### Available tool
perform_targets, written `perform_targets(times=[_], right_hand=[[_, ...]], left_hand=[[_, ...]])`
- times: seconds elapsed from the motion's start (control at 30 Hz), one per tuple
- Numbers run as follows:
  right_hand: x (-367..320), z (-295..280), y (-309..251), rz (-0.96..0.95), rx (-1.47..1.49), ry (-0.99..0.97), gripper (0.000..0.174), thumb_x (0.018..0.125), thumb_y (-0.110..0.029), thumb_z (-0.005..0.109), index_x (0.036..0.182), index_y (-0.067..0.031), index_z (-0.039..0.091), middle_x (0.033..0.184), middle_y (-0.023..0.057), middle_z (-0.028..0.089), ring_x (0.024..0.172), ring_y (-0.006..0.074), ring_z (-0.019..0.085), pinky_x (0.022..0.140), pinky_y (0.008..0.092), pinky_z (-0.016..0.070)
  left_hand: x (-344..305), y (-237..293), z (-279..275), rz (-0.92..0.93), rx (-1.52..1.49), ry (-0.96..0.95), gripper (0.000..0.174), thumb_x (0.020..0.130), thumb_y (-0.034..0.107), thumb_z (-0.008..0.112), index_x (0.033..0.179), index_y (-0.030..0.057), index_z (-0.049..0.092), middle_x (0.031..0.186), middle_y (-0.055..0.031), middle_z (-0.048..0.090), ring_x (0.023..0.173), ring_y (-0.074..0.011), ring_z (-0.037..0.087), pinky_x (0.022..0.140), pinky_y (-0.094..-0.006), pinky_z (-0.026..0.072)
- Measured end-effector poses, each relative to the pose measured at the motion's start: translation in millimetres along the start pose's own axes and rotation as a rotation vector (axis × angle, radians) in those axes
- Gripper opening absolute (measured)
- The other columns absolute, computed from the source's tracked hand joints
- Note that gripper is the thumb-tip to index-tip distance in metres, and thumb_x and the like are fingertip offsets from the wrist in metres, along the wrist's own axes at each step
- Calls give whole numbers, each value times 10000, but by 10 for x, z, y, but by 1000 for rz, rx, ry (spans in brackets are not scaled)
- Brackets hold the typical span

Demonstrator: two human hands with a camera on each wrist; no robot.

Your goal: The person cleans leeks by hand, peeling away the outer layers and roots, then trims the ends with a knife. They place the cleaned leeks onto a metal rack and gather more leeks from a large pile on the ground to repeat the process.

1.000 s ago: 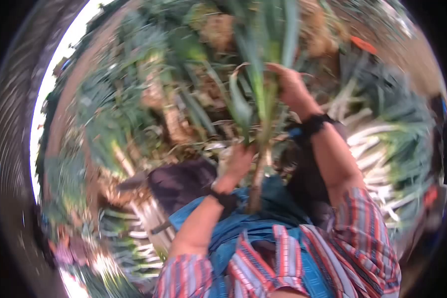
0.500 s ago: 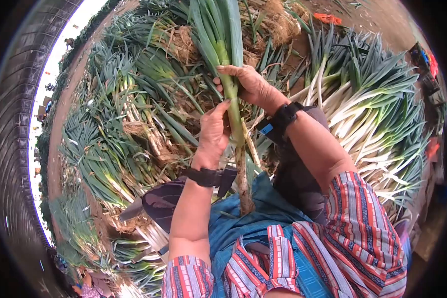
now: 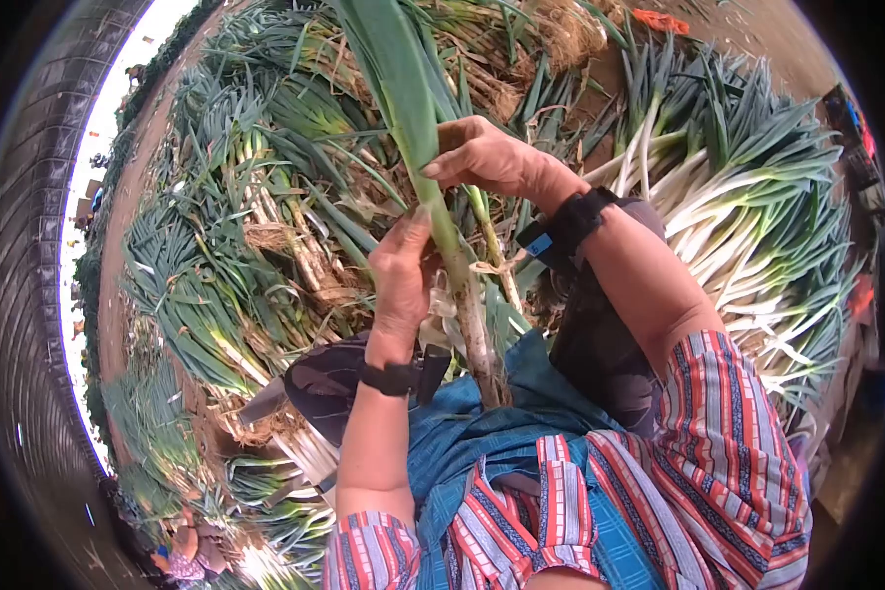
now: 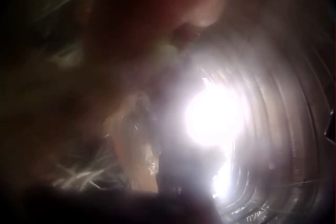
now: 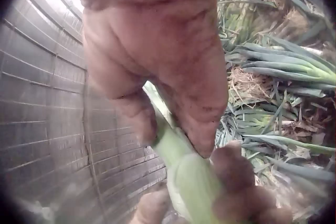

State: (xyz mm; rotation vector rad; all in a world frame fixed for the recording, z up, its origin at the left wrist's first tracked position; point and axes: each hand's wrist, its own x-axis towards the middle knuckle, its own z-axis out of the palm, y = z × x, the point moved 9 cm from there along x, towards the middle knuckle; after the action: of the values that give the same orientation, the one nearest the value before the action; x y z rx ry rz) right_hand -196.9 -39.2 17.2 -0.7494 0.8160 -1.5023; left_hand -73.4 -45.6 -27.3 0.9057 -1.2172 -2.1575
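A thick leek (image 3: 474, 320) leans up and leftward from the person's lap, its soil-flecked root end on the blue apron (image 3: 551, 393). The left hand (image 3: 400, 280) holds the stalk midway up, its thumb along the front. Just above, the right hand (image 3: 497, 157) pinches the leek where the broad green leaves begin to spread. In the right wrist view, the right thumb and fingers (image 5: 197, 108) grip the pale green stalk (image 5: 197, 187), with left fingertips around it just below. Dark blur and glare hide most of the left wrist view.
Cleaned leeks with white stalks (image 3: 703, 226) lie piled at the right. Untrimmed leeks (image 3: 300, 231) with brown, dirty roots cover the ground at the left and ahead. A grey blade-like piece (image 3: 263, 401) sticks out beside the left knee. An orange item (image 3: 661, 20) lies far ahead.
The left hand has risen from low beside the leek to grip its stalk. The leek's leafy top has tilted left, and the right hand has shifted left with it, thumb now in front.
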Motion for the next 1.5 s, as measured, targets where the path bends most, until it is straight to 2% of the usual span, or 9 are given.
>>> perform_targets(times=[0.17, 0.67, 0.83, 1.0, 1.07, 1.13, 1.23, 1.37, 1.5], right_hand=[[92, -47, 52, -22, -110, 184, 539, 649, -95, 836, 1085, 100, 587, 819, 91, 653, 654, 154, 616, 578, 267, 499], [63, -630, -243, -353, -536, 674, 544, 628, -205, 853, 1019, 35, 560, 901, 137, 654, 837, 232, 637, 777, 346, 511], [-194, -722, -426, -369, -515, 835, 499, 654, -121, 829, 993, 48, 505, 874, 165, 645, 718, 219, 667, 591, 339, 561], [-372, -941, -665, -439, -443, 1002, 440, 689, -120, 818, 983, 37, 531, 825, 134, 650, 669, 184, 644, 569, 320, 552], [-490, -1116, -834, -519, -474, 1058, 444, 693, -182, 830, 973, 38, 565, 831, 114, 649, 672, 159, 628, 570, 293, 535], [-378, -1321, -767, -569, -176, 870, 371, 712, -155, 812, 930, 5, 559, 796, 107, 647, 650, 156, 630, 568, 300, 530], [-391, -1186, -788, -478, -359, 806, 385, 717, -187, 815, 939, -3, 561, 774, 94, 636, 575, 134, 597, 502, 286, 508], [-334, -923, -692, -433, -284, 682, 401, 713, -182, 811, 957, 0, 550, 694, 52, 576, 533, 125, 565, 466, 281, 485], [-142, -738, -436, -250, 243, 296, 297, 811, -207, 695, 973, -13, 540, 698, 43, 505, 532, 138, 483, 461, 299, 439]], left_hand=[[-149, 277, -203, 441, 341, 281, 117, 846, 43, 677, 921, -46, 680, 857, -24, 666, 762, -77, 557, 728, -217, 459], [-58, -112, -163, 283, 756, 42, 221, 966, 159, 429, 1002, -19, 554, 993, -122, 626, 912, -195, 584, 834, -309, 444], [-112, -246, 126, 346, 1067, 15, 205, 932, 180, 550, 983, -19, 556, 906, -126, 646, 783, -200, 622, 683, -321, 481], [-449, -296, 298, 645, 1314, -142, 155, 874, 137, 585, 816, 0, 538, 629, -248, 539, 626, -424, 572, 559, -493, 437], [-898, -457, 657, 804, 1779, -587, 188, 878, 185, 567, 854, 6, 616, 687, -246, 576, 739, -378, 609, 631, -458, 458], [-970, -829, 212, -169, 1394, -604, 248, 850, 194, 609, 985, -13, 637, 878, -207, 650, 848, -339, 636, 724, -348, 491], [-832, -840, -233, -278, 1685, -546, 289, 843, 222, 636, 1039, 11, 652, 884, -176, 663, 850, -293, 650, 777, -304, 492], [-202, 47, 72, 421, 1124, -126, 310, 883, 244, 600, 1091, 15, 620, 988, -178, 645, 871, -306, 634, 775, -359, 496], [58, 206, 764, 914, 1029, -327, 327, 956, 252, 508, 1134, -12, 584, 1014, -142, 644, 864, -221, 610, 791, -309, 493]])
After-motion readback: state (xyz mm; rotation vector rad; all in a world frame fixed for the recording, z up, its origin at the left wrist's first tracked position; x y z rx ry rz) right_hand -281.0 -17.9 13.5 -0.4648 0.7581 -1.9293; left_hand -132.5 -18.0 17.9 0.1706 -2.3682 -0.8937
